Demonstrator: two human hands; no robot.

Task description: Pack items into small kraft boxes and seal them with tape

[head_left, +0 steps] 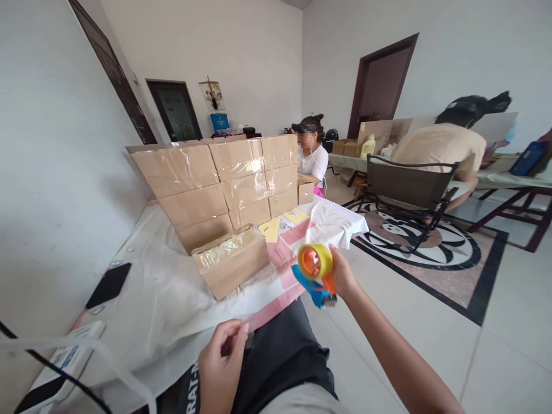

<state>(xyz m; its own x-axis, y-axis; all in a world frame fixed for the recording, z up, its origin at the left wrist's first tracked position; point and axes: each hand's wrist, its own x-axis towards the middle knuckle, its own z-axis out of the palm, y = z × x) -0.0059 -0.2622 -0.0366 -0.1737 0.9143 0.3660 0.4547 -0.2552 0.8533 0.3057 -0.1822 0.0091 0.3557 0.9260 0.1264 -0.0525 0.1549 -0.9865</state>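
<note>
A: Head view: grips?
B: Right grip [342,273] wraps the tape dispenser [317,294]; left grip [223,353] pinches what looks like clear tape [249,340].
A: Doing it well?
B: I'd hold the tape taut and flat.
A: Materials?
B: Glossy yellow roll [326,262], orange-blue plastic body [307,281]. Oblong matte cardboard box [239,269] ahead of left grip, on cloth-draped desk [159,293].

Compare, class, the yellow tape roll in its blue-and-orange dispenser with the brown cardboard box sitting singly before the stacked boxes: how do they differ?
Colour: the tape roll and dispenser show yellow, blue and orange; the cardboard box is brown.
Shape: the roll is round with an open centre; the box is straight-edged.
Support: the right hand holds the dispenser; the box rests on the cloth-covered table.
Shared: both carry tape, shiny on the box's top.
</note>
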